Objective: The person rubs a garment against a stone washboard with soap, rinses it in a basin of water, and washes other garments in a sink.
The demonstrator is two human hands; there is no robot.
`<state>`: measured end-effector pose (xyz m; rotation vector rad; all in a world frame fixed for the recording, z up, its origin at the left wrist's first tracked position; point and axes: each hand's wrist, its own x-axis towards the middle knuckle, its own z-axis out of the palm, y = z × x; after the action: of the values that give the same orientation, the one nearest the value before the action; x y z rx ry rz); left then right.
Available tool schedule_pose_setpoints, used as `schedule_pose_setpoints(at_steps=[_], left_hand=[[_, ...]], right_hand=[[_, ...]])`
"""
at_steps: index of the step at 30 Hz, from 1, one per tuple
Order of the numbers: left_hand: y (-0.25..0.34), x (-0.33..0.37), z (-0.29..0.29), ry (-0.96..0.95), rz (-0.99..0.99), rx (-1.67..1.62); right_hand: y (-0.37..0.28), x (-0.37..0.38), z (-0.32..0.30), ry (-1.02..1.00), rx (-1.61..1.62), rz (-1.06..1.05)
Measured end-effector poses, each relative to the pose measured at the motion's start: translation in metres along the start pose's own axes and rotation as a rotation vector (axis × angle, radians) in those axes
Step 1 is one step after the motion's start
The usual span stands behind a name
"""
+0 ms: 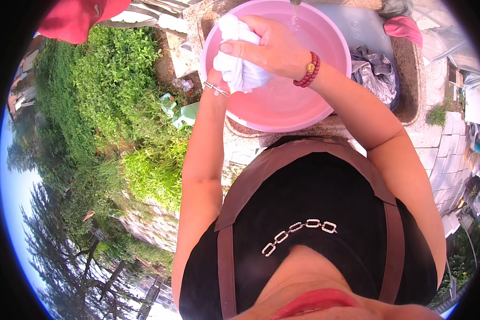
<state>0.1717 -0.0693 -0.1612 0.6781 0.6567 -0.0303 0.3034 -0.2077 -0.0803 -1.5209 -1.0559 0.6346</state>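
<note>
Both hands grip white cloth (240, 58) over pink basin (282, 101): right hand (266, 45) closed on top, left hand (218, 74) clenched beneath. Wringing step; next needs firmer twisting.

A heap of grey clothes (376, 72) lies in a stone trough (413, 74) at the right, with a pink cloth (404, 29) just beyond it. Pale paving slabs (437, 154) spread to the right of the trough. At the left, thick green bushes (117, 90) cover a slope, and green plastic bottles (182, 112) lie among them near a stone ledge (240, 144). A red cloth (77, 18) hangs at the upper left, beside a striped sheet (154, 16). Trees (64, 250) stand lower down.
</note>
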Motion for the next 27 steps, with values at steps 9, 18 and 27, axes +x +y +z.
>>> schedule_pose_setpoints(at_steps=[9, 18, 27], left_hand=[[-0.006, 0.015, -0.019, 0.424, 0.173, 1.466], [-0.04, 0.046, 0.002, 0.129, 0.53, 1.689], [0.013, 0.006, 0.055, 0.405, 0.7, 0.449]], right_hand=[[0.166, -0.028, -0.006, -0.278, -0.954, 0.43], [0.089, 0.011, -0.019, -0.359, -0.449, 0.142], [0.016, -0.014, -0.066, -0.026, 0.466, 0.147]])
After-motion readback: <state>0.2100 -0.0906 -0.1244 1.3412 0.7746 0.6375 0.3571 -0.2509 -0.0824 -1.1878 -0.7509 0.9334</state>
